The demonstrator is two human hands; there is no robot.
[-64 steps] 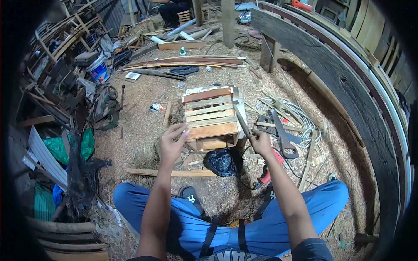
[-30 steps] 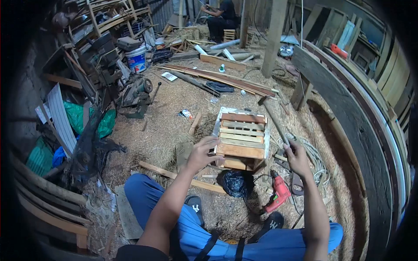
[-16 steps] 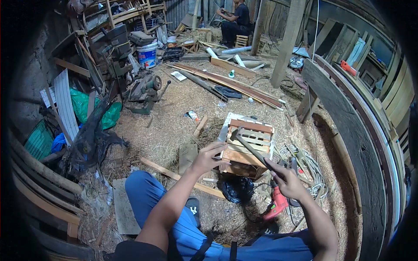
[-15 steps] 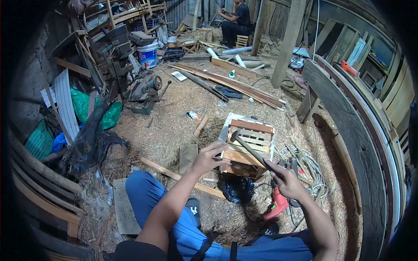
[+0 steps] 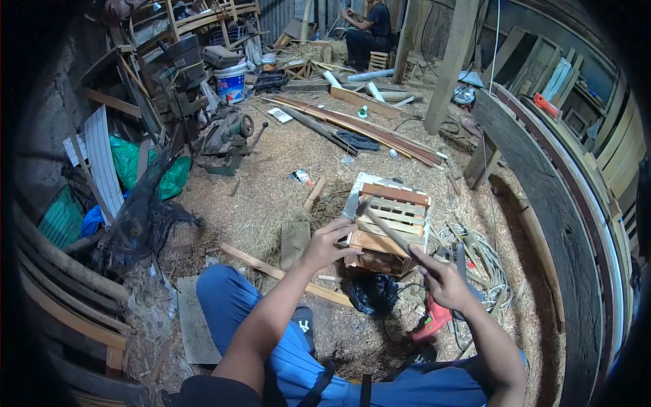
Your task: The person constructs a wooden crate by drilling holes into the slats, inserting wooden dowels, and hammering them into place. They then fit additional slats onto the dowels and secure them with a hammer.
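A small slatted wooden piece [image 5: 390, 216] stands in front of me on a pale board. My right hand [image 5: 444, 281] is closed around the handle of a hammer [image 5: 386, 228], whose head is over the left part of the slats. At the piece's left side is my left hand [image 5: 329, 245], fingers spread and bent towards its edge; whether the fingertips touch it is hard to tell. A black plastic bag [image 5: 371, 295] lies just below the piece.
A red power drill [image 5: 432, 320] and a coiled cable [image 5: 485, 261] lie at the right. Long wood strips [image 5: 352, 129] cross the floor ahead. A bench vise [image 5: 230, 139] stands at the left. Another person [image 5: 366, 34] sits at the back beside wooden posts.
The hammer head has shifted slightly left and down over the piece, and its handle has tilted a little. The left hand has barely moved. The view has shifted slightly.
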